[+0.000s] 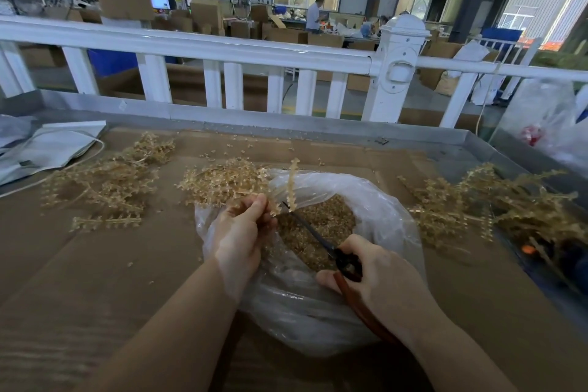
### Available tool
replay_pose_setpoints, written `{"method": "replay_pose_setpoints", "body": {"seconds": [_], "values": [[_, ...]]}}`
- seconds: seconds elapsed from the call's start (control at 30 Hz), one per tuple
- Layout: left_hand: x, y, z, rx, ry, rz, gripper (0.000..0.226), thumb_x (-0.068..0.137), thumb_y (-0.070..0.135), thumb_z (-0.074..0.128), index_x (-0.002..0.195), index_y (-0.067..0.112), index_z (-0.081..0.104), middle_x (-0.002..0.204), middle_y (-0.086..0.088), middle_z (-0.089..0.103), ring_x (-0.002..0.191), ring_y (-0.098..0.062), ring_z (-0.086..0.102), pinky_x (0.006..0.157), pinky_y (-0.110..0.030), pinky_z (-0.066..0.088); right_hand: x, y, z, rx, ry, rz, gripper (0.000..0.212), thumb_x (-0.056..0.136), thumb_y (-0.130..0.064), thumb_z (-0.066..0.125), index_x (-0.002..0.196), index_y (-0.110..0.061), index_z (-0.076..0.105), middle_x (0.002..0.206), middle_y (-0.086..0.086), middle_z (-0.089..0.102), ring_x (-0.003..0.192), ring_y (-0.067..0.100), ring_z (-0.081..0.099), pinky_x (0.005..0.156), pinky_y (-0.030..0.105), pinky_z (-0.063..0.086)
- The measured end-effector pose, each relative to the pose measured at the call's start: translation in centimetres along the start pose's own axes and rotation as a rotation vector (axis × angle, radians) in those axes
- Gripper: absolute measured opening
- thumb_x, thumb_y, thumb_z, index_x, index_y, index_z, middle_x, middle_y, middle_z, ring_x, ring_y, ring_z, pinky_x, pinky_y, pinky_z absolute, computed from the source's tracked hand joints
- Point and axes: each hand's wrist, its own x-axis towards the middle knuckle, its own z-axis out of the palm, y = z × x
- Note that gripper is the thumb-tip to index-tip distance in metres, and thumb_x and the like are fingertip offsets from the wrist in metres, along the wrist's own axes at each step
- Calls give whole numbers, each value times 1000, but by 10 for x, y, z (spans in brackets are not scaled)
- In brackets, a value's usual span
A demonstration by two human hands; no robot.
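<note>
While the left hand (238,232) pinches a sprig (292,183) upright over the bag (391,210), the right hand (381,274) grips scissors (313,232), tips at its base. Handles mostly buried in the grip, bag contents just tan blur.

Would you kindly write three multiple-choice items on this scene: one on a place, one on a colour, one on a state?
1. Where does the bag lie? A) on a shelf B) on the cardboard C) on the floor
2. What colour is the railing? A) white B) green C) black
3. What is the left hand doing? A) resting flat B) holding a sprig C) lifting the bag

1 B: cardboard shows round it. 2 A: its bars are white. 3 B: its fingers pinch the sprig while the right hand grips the scissors.
</note>
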Motion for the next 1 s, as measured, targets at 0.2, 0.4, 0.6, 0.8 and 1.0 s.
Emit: {"method": "replay_pose_setpoints", "body": {"seconds": [0.2, 0.4, 0.6, 0.8, 1.0], "values": [[-1, -4, -2, 6, -188, 35, 28, 89, -1, 53, 63, 9, 57, 52, 2, 58, 48, -7, 55, 46, -17, 47, 7, 0, -4, 199, -26, 73, 32, 77, -59, 64, 83, -30, 53, 77, -12, 61, 72, 3, 60, 69, 23, 48], [-1, -4, -2, 70, -214, 14, 20, 89, -5, 52, 73, 7, 53, 54, -1, 59, 47, -8, 57, 45, -17, 47, 9, 1, -5, 306, -62, 37, 31, 77, -55, 67, 84, -27, 57, 79, -6, 65, 73, 6, 64, 73, 26, 53], [-4, -4, -1, 85, -230, -4, 24, 90, -4, 52, 69, 8, 54, 52, 1, 57, 48, -10, 51, 46, -17, 45, 9, 0, -6, 319, -95, 24, 33, 79, -56, 65, 84, -25, 55, 73, -6, 61, 65, 1, 59, 62, 15, 45], [-4, -5, -1, 79, -253, -20, 25, 90, -4, 51, 69, 10, 51, 48, 2, 56, 40, -6, 51, 40, -14, 43, 9, -4, -5, 288, -96, 31, 33, 82, -55, 63, 88, -24, 54, 80, -2, 62, 70, 8, 61, 71, 28, 51], [-3, -5, -2, 73, -297, 0, 20, 90, -3, 51, 72, 5, 52, 51, 0, 56, 43, -6, 50, 42, -14, 42, 11, -5, -4, 288, -80, 21, 34, 81, -56, 63, 85, -25, 53, 74, -4, 60, 63, 4, 58, 60, 20, 46]]}}
